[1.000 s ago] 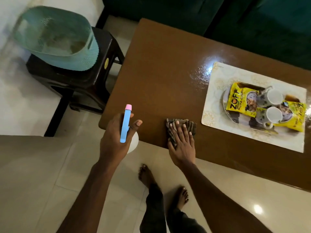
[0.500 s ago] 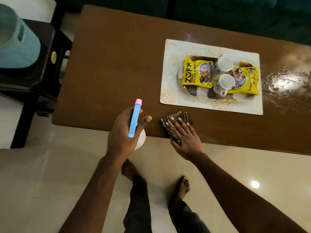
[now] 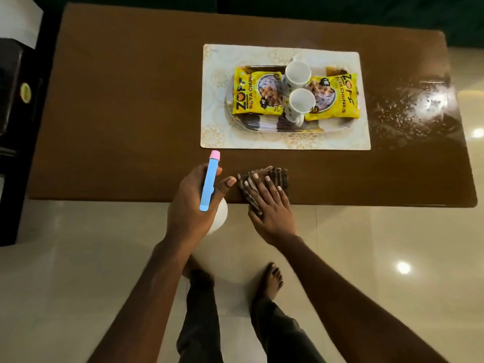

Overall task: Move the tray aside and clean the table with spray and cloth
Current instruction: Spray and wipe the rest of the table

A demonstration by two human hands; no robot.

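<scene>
My left hand (image 3: pixel 191 205) grips a spray bottle (image 3: pixel 209 182) with a blue head, a pink nozzle and a white body, held over the near edge of the brown table (image 3: pixel 117 113). My right hand (image 3: pixel 269 205) lies flat on a dark striped cloth (image 3: pixel 277 175) at the table's near edge, just right of the bottle. Beyond the hands sits a tray (image 3: pixel 264 127) on a pale placemat (image 3: pixel 217 100). It carries two yellow snack packets (image 3: pixel 248 93) and two white mugs (image 3: pixel 298 74).
Spray droplets glisten on the table's right end (image 3: pixel 419 106). A dark stool (image 3: pixel 15 100) stands left of the table. A dark green sofa (image 3: pixel 340 11) runs along the far side. My bare feet (image 3: pixel 272 281) stand on pale floor tiles.
The view has swung right along the table, so the tray now lies straight ahead. My right hand and the cloth slid right along the near edge; the left hand with the bottle followed.
</scene>
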